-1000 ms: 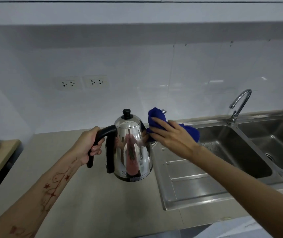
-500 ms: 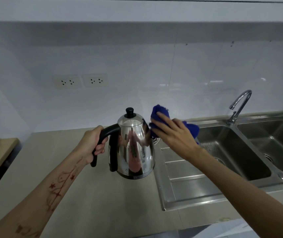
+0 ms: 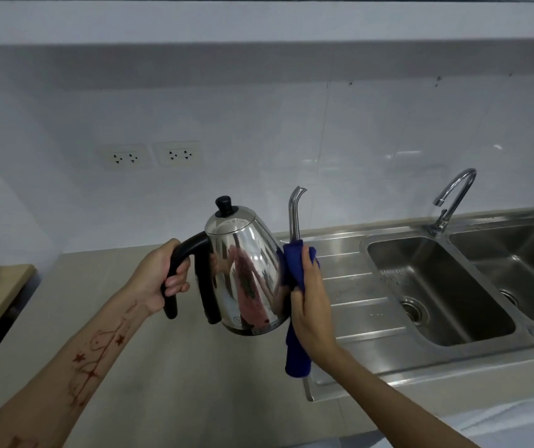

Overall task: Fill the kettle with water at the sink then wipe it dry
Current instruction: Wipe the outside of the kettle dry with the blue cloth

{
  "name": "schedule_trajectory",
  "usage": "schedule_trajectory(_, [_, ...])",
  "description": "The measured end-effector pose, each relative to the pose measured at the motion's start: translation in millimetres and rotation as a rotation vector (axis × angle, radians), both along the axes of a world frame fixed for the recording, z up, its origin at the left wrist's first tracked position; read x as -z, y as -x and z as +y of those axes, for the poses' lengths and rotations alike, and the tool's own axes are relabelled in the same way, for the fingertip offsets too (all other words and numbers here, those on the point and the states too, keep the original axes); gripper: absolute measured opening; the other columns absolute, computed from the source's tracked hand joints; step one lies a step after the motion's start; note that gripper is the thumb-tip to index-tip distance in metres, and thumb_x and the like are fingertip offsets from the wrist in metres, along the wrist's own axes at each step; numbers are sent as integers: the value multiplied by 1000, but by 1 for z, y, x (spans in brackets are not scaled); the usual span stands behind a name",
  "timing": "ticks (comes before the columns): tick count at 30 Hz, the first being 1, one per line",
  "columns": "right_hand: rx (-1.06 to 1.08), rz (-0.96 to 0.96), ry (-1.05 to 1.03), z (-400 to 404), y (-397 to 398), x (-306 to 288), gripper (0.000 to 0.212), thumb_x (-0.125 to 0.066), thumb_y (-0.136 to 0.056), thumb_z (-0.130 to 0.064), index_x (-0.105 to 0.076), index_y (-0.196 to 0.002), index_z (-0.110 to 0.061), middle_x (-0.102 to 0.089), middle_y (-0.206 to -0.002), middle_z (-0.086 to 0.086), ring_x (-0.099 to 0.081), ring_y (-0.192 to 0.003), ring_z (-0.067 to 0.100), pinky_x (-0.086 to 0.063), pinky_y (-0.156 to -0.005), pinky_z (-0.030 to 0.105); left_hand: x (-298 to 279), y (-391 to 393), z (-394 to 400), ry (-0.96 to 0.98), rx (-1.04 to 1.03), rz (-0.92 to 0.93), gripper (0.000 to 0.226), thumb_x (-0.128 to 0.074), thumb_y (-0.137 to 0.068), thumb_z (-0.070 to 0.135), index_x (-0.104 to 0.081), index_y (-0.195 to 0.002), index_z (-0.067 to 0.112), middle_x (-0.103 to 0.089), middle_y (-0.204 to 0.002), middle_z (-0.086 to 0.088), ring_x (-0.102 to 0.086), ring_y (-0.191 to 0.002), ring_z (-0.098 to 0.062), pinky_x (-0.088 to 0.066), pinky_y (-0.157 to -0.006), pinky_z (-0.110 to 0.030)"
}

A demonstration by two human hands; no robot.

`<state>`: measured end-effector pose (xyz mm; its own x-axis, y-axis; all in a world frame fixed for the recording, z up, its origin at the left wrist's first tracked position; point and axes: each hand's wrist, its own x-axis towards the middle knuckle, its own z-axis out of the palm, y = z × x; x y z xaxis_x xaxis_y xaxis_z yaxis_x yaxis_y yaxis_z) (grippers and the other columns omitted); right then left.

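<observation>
While left hand [image 3: 162, 279] holds kettle [image 3: 243, 273], cloth [image 3: 296, 270] has slid down its spout [image 3: 294, 211].

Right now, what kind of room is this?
Most likely a home kitchen: a stainless double sink with a gooseneck tap, a tiled wall with two power sockets, and a steel kettle being wiped over the countertop.

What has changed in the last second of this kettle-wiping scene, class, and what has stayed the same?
The right hand has slid the blue cloth down from the top of the spout to its base, against the kettle body, so the spout tip now shows bare and the cloth hangs below the hand. The kettle has tilted slightly. Unchanged: the left hand grips the black handle, kettle held above the counter beside the sink; lid on.
</observation>
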<state>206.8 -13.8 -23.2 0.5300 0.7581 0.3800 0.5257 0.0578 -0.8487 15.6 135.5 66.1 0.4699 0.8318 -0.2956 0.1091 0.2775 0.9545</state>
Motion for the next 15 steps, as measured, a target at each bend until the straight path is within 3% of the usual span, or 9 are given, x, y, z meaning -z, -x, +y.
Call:
schedule_trajectory(3, [93, -24, -46, 26, -1, -28, 68, -34, -92, -17, -9, -152, -37, -26, -158, 6, -38, -134, 22, -35, -111, 46, -6, 0, 4, 0, 16, -14, 54, -30, -94, 21, -36, -40, 15, -24, -32, 1, -19, -27, -13, -31, -49, -32])
schedule_trajectory(5, [171, -82, -64, 31, 9, -40, 61, -31, -95, -26, -13, -153, -31, -24, -160, 4, -36, -128, 11, -32, -109, 38, -9, 1, 9, -3, -2, -40, 56, -31, -94, 23, -37, -39, 16, -24, -32, 2, -19, -27, -13, -33, -45, -29])
schedule_trajectory(7, [144, -67, -50, 19, 25, -29, 60, -30, -96, -41, -11, -153, -35, -19, -161, -3, -29, -128, -2, -28, -109, 34, -11, 4, 13, -17, -4, -51, 56, -31, -94, 23, -37, -39, 17, -24, -32, 2, -19, -27, -13, -34, -46, -29])
schedule_trajectory(9, [62, 48, -35, 4, 32, -19, 61, -31, -95, -50, -9, -152, -41, -29, -156, -7, -32, -132, -3, -32, -110, 37, -9, 7, 13, -39, 11, -43, 56, -30, -94, 22, -37, -38, 16, -24, -32, 2, -20, -27, -13, -34, -48, -30])
schedule_trajectory(12, [100, 298, 5, 23, 11, -33, 58, -28, -99, -52, -10, -153, -38, -63, -114, 1, -62, -93, 14, -49, -84, 41, -5, 5, 10, -19, 17, -48, 57, -30, -94, 23, -37, -38, 16, -24, -31, 2, -20, -27, -14, -35, -47, -29])
schedule_trajectory(14, [162, 307, 35, 35, 6, -43, 58, -24, -100, -55, -10, -153, -36, -65, -96, 10, -64, -83, 27, -50, -79, 45, -3, 3, 10, -9, -14, -72, 58, -30, -95, 24, -39, -38, 17, -25, -31, 2, -20, -27, -13, -34, -44, -27])
schedule_trajectory(15, [177, 254, 47, 32, 10, -42, 61, -22, -98, -60, -11, -153, -35, -65, -88, 8, -63, -79, 26, -52, -80, 47, -3, 3, 11, -12, -29, -77, 59, -30, -95, 23, -39, -38, 17, -25, -31, 2, -20, -27, -13, -33, -44, -27])
